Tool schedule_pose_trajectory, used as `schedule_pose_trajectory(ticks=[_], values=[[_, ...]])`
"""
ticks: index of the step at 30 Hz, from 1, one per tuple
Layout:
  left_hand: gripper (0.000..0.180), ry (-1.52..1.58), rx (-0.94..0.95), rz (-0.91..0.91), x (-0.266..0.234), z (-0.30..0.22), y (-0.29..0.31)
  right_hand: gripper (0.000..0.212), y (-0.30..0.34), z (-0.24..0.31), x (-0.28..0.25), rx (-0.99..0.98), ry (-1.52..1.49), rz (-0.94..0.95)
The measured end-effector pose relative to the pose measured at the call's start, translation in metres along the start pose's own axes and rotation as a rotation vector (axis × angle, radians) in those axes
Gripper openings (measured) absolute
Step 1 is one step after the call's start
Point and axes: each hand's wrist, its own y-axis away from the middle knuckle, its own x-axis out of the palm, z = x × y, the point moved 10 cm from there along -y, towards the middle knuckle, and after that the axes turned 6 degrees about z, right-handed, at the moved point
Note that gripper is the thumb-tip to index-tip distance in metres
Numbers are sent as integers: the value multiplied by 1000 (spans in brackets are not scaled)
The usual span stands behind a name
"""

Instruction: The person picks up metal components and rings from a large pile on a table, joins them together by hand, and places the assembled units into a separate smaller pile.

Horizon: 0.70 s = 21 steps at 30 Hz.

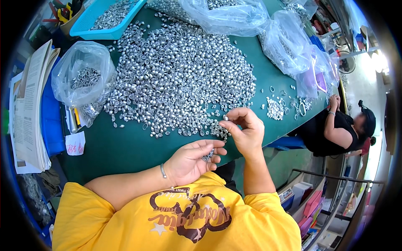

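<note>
Hundreds of small shiny silver metal pieces (180,71) lie in a big heap on the dark green table top (121,146) in front of you. Your left hand (190,161) is cupped, palm up, near the table's edge, and its fingers curl around a little clump of the same silver pieces (208,155). Your right hand (245,129) is just above it, with thumb and first finger pinched together on one tiny silver piece (226,118) (it sits right at the near edge of the heap). The two hands are close, but I cannot tell if they touch.

To your left is a clear plastic bag of silver pieces (83,79), and beside it a stack of paper sheets (31,108). A light blue plastic tray (90,19) holds more pieces at the far side. More clear bags (289,46) sit on the right, where another person in black (339,129) sits at the table.
</note>
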Motion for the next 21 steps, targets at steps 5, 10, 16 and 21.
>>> schedule_pose_trajectory(ticks=[5, 10, 16, 21], values=[[20, -104, 57, 2, 0, -6, 0, 35, 5, -3, 1, -14, -111, -32], [17, -137, 66, -47, -1, -8, 2, 40, 10, 15, -1, -195, -15, -64], [17, -145, 54, -53, -1, -8, 1, 39, 16, 18, -8, -222, -100, -141], [20, -162, 56, -44, -1, -8, 2, 18, 12, 43, -1, -357, 169, -3]])
